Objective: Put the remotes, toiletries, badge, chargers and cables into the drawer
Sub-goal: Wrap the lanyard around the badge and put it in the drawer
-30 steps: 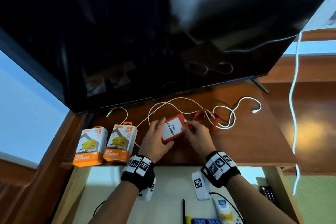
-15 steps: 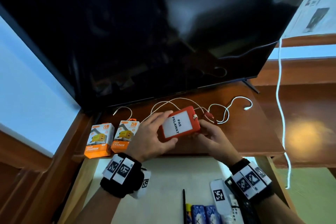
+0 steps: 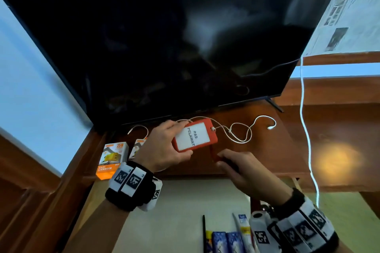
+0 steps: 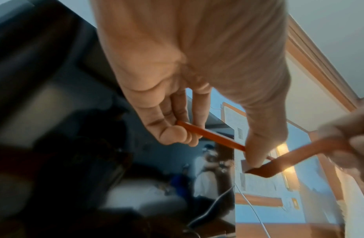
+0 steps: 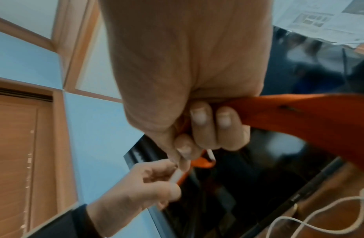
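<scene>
At far left on the wooden shelf (image 3: 257,156) stand two charger boxes (image 3: 112,155), side by side and untouched, the right one half hidden by the left hand (image 3: 164,148). That hand pinches the red badge (image 3: 193,135) by its near short end — thumb under, fingers over the far edge — and holds it lifted off the wood, long axis running from near-left to far-right, label up. From the badge's right end the red strap (image 4: 295,154) drops back toward the right hand (image 3: 244,167), whose fingers are curled tight round the gathered strap just near and right of the badge. So the badge lies up and left of the right fingers, with the drawer (image 3: 185,207) open directly below both wrists; either hand could lower it, the left being the one with the card. Beyond, a white cable (image 3: 238,132) loops loose on the shelf.

Half a second ago the right hand sat under the badge's right end; now it has drawn back nearer, pulling the strap clear of the cable.
</scene>
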